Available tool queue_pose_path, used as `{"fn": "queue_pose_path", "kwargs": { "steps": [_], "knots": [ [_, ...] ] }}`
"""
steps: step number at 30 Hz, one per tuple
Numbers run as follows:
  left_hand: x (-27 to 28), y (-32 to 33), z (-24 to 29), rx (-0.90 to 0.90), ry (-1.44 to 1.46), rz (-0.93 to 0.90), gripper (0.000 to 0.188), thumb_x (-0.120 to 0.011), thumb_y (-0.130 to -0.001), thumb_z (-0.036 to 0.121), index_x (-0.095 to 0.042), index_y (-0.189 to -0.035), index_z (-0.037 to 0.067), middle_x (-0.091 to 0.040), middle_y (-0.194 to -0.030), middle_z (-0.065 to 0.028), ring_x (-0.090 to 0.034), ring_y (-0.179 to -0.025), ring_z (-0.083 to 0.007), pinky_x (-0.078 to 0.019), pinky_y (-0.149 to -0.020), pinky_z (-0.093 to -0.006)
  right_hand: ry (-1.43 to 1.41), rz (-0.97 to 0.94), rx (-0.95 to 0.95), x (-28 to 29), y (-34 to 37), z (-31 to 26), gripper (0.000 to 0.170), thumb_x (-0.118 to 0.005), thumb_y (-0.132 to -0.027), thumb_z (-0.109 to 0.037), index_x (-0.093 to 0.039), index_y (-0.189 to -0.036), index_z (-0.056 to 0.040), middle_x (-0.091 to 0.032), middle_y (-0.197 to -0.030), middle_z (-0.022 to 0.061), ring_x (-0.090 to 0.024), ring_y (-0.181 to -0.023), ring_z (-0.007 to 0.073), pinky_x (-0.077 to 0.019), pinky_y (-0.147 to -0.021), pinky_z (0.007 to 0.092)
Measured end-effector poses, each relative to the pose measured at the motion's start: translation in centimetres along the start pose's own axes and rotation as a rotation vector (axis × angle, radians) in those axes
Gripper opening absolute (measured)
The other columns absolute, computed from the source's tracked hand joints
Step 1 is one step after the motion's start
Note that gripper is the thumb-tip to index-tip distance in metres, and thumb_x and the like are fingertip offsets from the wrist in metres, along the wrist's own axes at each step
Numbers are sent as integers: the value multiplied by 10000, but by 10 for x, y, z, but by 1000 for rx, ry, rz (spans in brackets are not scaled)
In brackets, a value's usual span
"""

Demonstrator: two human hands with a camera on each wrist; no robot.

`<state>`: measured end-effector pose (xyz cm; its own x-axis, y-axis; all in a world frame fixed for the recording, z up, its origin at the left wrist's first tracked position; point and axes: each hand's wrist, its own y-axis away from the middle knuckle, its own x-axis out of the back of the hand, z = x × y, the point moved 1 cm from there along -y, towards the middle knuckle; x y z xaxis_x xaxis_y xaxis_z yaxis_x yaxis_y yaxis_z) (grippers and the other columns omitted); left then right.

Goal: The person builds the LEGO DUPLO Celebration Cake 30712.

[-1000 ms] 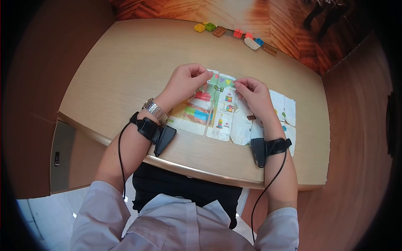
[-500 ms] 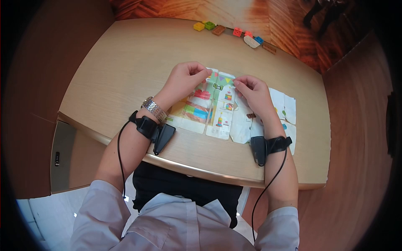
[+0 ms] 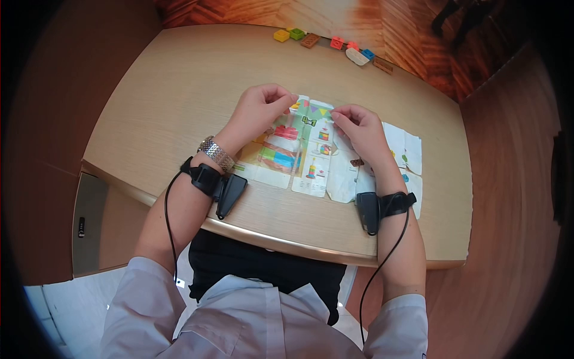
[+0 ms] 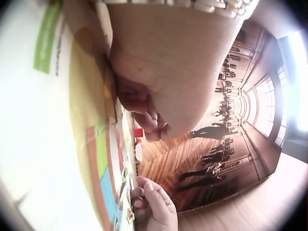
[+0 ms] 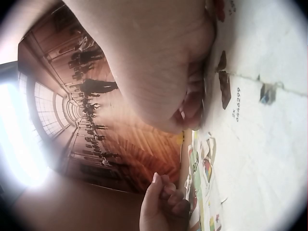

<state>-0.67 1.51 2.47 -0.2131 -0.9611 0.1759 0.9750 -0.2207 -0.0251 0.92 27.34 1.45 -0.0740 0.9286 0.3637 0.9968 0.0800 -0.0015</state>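
A creased, unfolded paper leaflet (image 3: 281,173) lies across the table, printed with a coloured-block cake and small block models. At its far edge, my left hand (image 3: 257,110) pinches the paper between thumb and curled fingers near the upper left corner. My right hand (image 3: 363,134) pinches the same sheet farther right, beside the bunting print. In the left wrist view the right hand (image 4: 156,207) shows at the paper's edge. The left hand (image 5: 166,204) appears low in the right wrist view. Part of the leaflet's right side is hidden under the right forearm.
Along the table's back edge lie several toy blocks: yellow (image 3: 281,35), green (image 3: 296,34), brown (image 3: 310,40), red (image 3: 336,42) and blue (image 3: 367,55). A white rounded piece (image 3: 357,57) sits among them. Behind stands a printed backdrop (image 3: 359,24).
Both hands keep their grip at the leaflet's far edge. In the head view, the table, blocks, leaflet and hands have all shifted slightly up and left together.
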Motion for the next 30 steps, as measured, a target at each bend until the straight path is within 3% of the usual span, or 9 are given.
{"fn": "queue_pose_path", "kwargs": {
  "steps": [8,10,13,20,22,30],
  "knots": [
    [5,-1,2,74,70,35,239,-769,-1027,292,-748,-1013,55,-651,-810,41,-545,-668,-13,-460,-537,-192,-1,-5,-4,-1,-1,1,203,-743,-1042,-182,-772,-1129,0,-710,-907,-25,-593,-780,46,-491,-709,222],
    [10,-7,-4,2,62,38,267,-766,-1026,290,-776,-1057,25,-690,-838,30,-589,-711,-24,-493,-609,-210,-6,-2,12,-1,-2,3,228,-745,-1033,-199,-777,-1123,8,-717,-890,-10,-608,-780,57,-502,-715,233],
    [9,-9,-7,-33,112,49,230,-774,-1022,237,-747,-1003,10,-643,-782,32,-537,-672,-35,-435,-582,-206,-7,0,45,0,-2,6,255,-747,-1024,-218,-783,-1117,17,-725,-873,6,-624,-781,69,-515,-721,244],
    [11,-11,-12,-29,104,26,222,-769,-1028,234,-743,-1003,14,-647,-787,31,-534,-670,-32,-429,-594,-203,1,2,41,0,-2,5,258,-747,-1019,-220,-784,-1115,17,-727,-869,15,-631,-779,77,-519,-723,248],
    [11,-9,-10,0,25,22,269,-763,-1030,300,-768,-1037,31,-688,-832,35,-583,-699,-18,-485,-591,-203,4,0,37,0,-3,5,256,-747,-1020,-220,-785,-1114,16,-727,-868,14,-631,-778,77,-520,-724,248],
    [10,-5,-6,90,12,20,278,-760,-1029,325,-770,-1049,48,-726,-868,5,-627,-721,-27,-519,-570,-217,-2,7,47,-1,-2,4,247,-751,-1017,-210,-784,-1108,17,-726,-862,9,-623,-770,73,-516,-711,250]
  ]
}}
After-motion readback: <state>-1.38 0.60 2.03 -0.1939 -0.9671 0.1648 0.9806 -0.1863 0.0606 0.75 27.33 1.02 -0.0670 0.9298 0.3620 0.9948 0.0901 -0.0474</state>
